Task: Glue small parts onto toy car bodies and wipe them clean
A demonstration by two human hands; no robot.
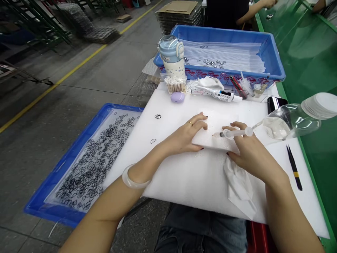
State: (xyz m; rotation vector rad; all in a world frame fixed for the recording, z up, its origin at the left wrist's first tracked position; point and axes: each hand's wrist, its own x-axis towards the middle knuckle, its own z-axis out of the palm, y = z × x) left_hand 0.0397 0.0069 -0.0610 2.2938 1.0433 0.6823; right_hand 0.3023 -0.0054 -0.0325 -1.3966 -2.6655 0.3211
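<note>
My left hand (185,136) is curved round the left end of a white foam block (213,121), thumb at its front edge and fingers over its top. At the block's right end, my right hand (246,149) is bent, thumb low and fingers above. A clear syringe (238,133) lies across the fingers of my right hand, its amber tip pointing left over the block. How tightly these fingers grip the block is partly hidden. Below the right hand hangs a crumpled white cloth (239,186). Two dark wire pieces, a bundled one (158,116) and a single loop (153,141), lie at left.
A blue tray (65,168) of many dark wire loops stands at left. Behind are a blue bin (223,33), a bottle (171,56), cotton swabs (176,85) and a tube (223,95). A clear jar (297,116) and tweezers (294,167) lie at right.
</note>
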